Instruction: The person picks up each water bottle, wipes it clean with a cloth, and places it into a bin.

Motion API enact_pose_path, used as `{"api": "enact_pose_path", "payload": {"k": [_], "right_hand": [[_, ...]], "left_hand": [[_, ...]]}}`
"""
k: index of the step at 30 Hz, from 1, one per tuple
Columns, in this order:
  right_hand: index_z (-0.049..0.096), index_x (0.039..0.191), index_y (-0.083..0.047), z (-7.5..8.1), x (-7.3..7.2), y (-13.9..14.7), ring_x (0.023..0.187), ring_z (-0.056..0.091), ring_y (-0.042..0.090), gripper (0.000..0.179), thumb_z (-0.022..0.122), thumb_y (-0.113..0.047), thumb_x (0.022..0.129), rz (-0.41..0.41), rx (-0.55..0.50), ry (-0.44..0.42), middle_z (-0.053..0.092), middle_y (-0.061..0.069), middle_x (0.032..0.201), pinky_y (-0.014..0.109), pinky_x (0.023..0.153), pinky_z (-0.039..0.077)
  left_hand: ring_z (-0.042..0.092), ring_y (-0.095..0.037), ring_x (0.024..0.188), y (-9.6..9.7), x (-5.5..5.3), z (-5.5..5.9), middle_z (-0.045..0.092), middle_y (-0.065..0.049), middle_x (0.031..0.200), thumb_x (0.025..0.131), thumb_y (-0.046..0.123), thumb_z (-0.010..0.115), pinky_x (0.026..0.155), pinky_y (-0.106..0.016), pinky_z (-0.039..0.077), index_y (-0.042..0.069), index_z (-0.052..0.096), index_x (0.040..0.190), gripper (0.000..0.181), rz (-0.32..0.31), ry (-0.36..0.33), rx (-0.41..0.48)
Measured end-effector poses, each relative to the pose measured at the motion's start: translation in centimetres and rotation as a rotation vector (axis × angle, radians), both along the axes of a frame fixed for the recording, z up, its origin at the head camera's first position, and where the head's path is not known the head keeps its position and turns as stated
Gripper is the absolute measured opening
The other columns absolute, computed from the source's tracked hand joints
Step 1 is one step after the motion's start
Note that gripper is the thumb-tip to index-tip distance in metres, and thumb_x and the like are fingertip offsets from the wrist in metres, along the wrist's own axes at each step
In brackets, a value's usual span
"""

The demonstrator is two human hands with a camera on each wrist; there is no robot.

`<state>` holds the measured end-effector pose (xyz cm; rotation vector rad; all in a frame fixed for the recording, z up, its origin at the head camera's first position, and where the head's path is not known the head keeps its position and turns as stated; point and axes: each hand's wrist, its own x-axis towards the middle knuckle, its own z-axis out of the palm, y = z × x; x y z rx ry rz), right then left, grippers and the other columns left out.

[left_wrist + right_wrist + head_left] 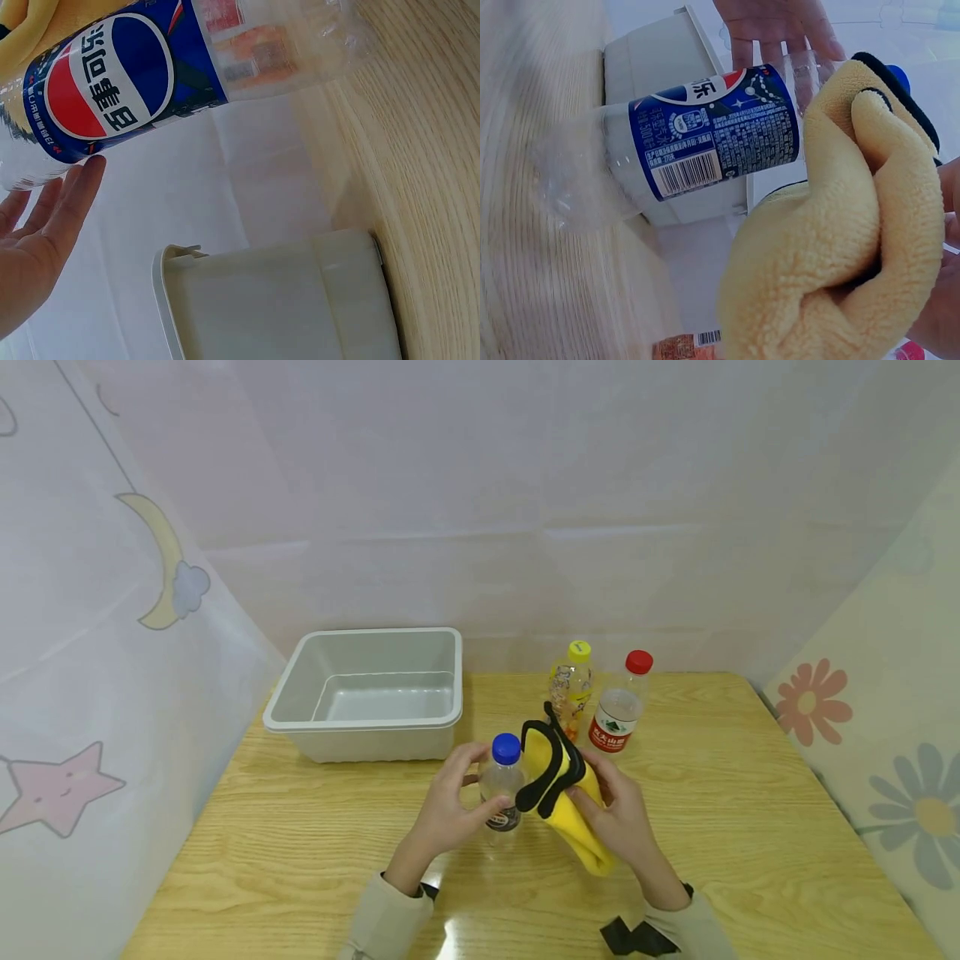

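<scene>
1. Hanging at the back and sides are pale sheets with a moon, a pink star and big flowers on them.
2. Next comes the wooden table, light brown and a bit shiny.
3. A pale grey tub sits on the left part of the table, toward the back.
4. A fuzzy yellow cloth with black edges is bunched up just right of the clear bottle.
5. The right hand grips this cloth, with the thumb on the near side.
6. The left hand is at the clear bottle. Its thumb crosses the front and its other fingers reach the side, looking quite straight. I can't tell if it grips.
7. The clear bottle has a blue label and is between the left hand and the cloth.
8. A bottle with a red and white label stands behind the cloth.
9. A smaller bottle stands just left of that one, partly hidden by the cloth.
10. Smallest are the caps: blue on the clear bottle, red and yellow on the back two.
</scene>
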<state>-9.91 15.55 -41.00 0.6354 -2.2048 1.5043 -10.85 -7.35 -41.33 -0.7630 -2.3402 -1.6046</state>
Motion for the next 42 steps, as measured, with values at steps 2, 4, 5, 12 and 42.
{"api": "enact_pose_path", "payload": {"k": [2,4,5,12,42], "right_hand": [[0.054,0.117,0.006,0.0,-0.1,-0.2,0.087,0.057,0.005,0.045,0.062,0.018,0.074,0.008,-0.007,0.0,0.062,0.02,0.104,0.015,0.068,0.05],[0.054,0.117,0.006,0.0,-0.2,-0.3,0.085,0.058,0.007,0.046,0.062,0.018,0.074,0.018,-0.013,0.006,0.062,0.02,0.103,0.016,0.066,0.05],[0.054,0.117,0.007,0.0,-0.2,-0.4,0.085,0.058,0.007,0.046,0.061,0.019,0.073,0.025,-0.016,0.009,0.062,0.021,0.103,0.016,0.066,0.05],[0.05,0.124,0.007,-0.1,-0.5,-1.0,0.085,0.06,0.011,0.05,0.061,0.017,0.076,0.057,0.02,-0.012,0.059,0.024,0.111,0.019,0.065,0.052],[0.052,0.127,-0.001,-0.3,-1.5,-1.3,0.109,0.054,0.03,0.053,0.064,0.011,0.077,0.087,0.204,-0.024,0.056,0.016,0.122,0.044,0.086,0.047]], "left_hand": [[0.049,-0.028,0.107,0.0,0.0,0.1,0.049,-0.013,0.121,0.073,0.007,0.075,0.078,-0.033,0.053,0.001,0.047,0.125,0.06,0.002,0.036,-0.003],[0.049,-0.031,0.104,0.0,0.1,0.3,0.048,-0.017,0.118,0.071,0.004,0.075,0.075,-0.034,0.054,-0.002,0.047,0.124,0.06,0.008,0.059,-0.007],[0.049,-0.032,0.102,0.1,0.3,0.7,0.049,-0.018,0.117,0.071,0.003,0.074,0.074,-0.035,0.054,-0.003,0.047,0.124,0.059,0.012,0.065,-0.011],[0.052,-0.035,0.101,0.2,1.6,3.4,0.051,-0.023,0.11,0.073,-0.002,0.072,0.074,-0.04,0.054,-0.011,0.045,0.122,0.057,0.011,0.054,0.003],[0.052,-0.037,0.103,0.2,1.5,3.0,0.051,-0.023,0.109,0.075,-0.002,0.071,0.077,-0.04,0.053,-0.007,0.047,0.121,0.052,-0.013,0.059,0.055]]}}
